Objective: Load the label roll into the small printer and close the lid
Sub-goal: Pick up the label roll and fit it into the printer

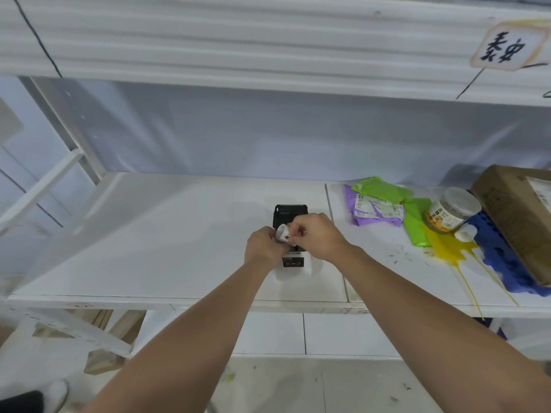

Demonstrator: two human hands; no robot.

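Roll in my fingers: label roll (pixel 282 233), white paper, matt.
Printer under my hands: printer (pixel 292 260), smooth plastic, white body, black lid.
My bench: table (pixel 167 234), white, smooth, faintly glossy.

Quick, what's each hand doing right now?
Left hand: closed on the label roll, above the open printer.
Right hand: closed, fingertips pinching the same label roll.

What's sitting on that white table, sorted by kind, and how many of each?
Printer: 1
Label roll, held in both hands: 1
Jar: 1
Small white cap: 1
Cardboard box: 1
Blue tray: 1
Plastic bags, green, purple, yellow: at least 3
Total: at least 9
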